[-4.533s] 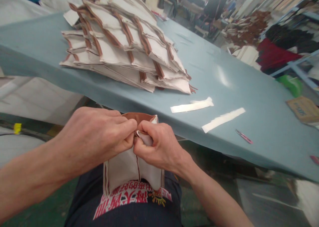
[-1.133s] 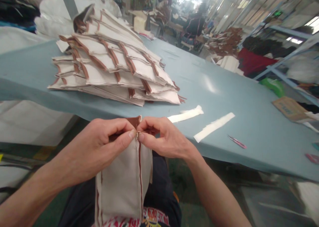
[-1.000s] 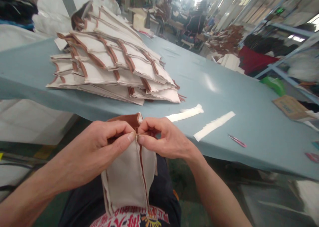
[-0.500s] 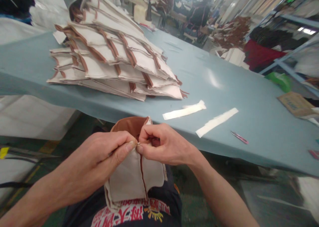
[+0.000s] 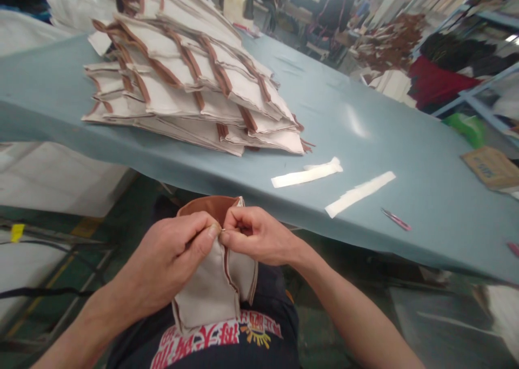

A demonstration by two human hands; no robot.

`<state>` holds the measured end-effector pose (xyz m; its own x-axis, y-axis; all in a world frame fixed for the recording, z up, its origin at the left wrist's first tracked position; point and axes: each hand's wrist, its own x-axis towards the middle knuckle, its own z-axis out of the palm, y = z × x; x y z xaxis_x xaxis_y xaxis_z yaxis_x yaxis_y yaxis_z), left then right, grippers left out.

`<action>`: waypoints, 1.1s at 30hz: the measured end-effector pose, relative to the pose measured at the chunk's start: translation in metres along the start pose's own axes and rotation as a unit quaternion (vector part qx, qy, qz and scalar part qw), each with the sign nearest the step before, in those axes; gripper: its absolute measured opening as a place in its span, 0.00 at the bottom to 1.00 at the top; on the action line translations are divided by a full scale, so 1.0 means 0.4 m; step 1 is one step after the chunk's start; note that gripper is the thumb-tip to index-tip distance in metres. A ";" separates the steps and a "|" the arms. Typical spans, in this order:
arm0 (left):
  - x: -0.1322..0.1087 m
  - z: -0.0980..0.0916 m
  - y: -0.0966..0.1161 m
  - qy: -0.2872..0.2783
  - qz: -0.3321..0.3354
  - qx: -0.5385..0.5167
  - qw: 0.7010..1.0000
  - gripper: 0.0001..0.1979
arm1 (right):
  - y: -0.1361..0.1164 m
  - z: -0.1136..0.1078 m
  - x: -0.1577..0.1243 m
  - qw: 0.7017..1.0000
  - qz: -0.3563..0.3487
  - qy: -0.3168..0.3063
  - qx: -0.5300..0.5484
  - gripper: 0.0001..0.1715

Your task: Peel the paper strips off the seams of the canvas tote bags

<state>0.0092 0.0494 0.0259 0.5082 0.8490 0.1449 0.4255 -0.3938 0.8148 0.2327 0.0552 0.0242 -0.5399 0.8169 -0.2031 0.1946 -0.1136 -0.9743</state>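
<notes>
While your left hand point(image 5: 178, 258) pinches the top edge of the cream fabric piece point(image 5: 206, 293) between thumb and fingers, your right hand point(image 5: 259, 236) is clamped on that edge just beside it, their fingertips almost meeting at the brown-edged seam. You hold the piece off the near side of the bench point(image 5: 324, 109), before your dark clothing point(image 5: 279, 299). Farther left on the bench lies a pile of similar pieces point(image 5: 194, 96), with white strips point(image 5: 307, 175) and pink-handled snips point(image 5: 396, 219) toward the right.
</notes>
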 end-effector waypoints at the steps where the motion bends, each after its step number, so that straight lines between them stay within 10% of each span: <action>1: -0.003 -0.003 -0.003 -0.014 -0.015 -0.016 1.000 0.23 | -0.001 0.003 -0.002 1.000 0.000 0.001 -0.008 0.20; 11: -0.062 -0.012 -0.032 -0.107 -0.077 -0.116 0.985 0.28 | -0.044 0.044 -0.063 0.966 -0.013 0.101 -0.239 0.12; 22: -0.051 -0.024 -0.031 -0.165 -0.177 -0.218 0.945 0.19 | -0.061 0.048 -0.087 0.982 -0.028 0.054 -0.177 0.12; 33: -0.047 -0.032 -0.004 -0.122 -0.072 -0.113 0.983 0.16 | -0.043 0.010 -0.077 0.995 -0.035 -0.012 -0.088 0.15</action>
<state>-0.0105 0.0386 0.0289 0.6312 0.7693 -0.0988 0.3428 -0.1625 0.9252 0.2428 0.0297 0.0469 -0.5761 0.8055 -0.1387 0.2951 0.0468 -0.9543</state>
